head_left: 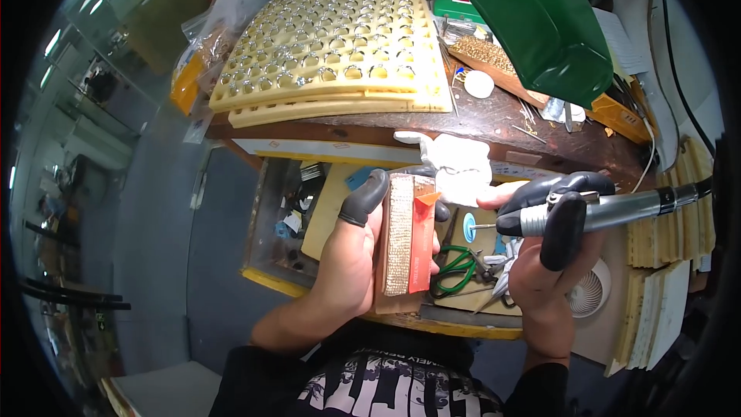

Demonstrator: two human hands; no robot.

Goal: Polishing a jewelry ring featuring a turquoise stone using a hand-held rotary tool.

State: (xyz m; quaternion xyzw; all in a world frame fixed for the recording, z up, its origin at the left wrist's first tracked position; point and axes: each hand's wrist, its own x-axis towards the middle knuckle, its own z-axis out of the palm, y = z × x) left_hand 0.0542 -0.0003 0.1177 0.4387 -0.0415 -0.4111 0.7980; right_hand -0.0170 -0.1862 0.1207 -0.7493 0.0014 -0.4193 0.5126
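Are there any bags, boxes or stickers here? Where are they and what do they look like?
Green bag: big, shiny dark green pouch, back right of the bench.
Green box: small flat box with a red label, behind the cream tray.
Clear plastic bags: crumpled, left of the tray, over something orange.
Paper labels: pale strips along the bench's front edge.
No screens.

A dark wooden desk (494,120) filled the upper centre of the frame; grey floor (154,208) spread left, with bright ceiling lights (54,40) reflected at the upper left.
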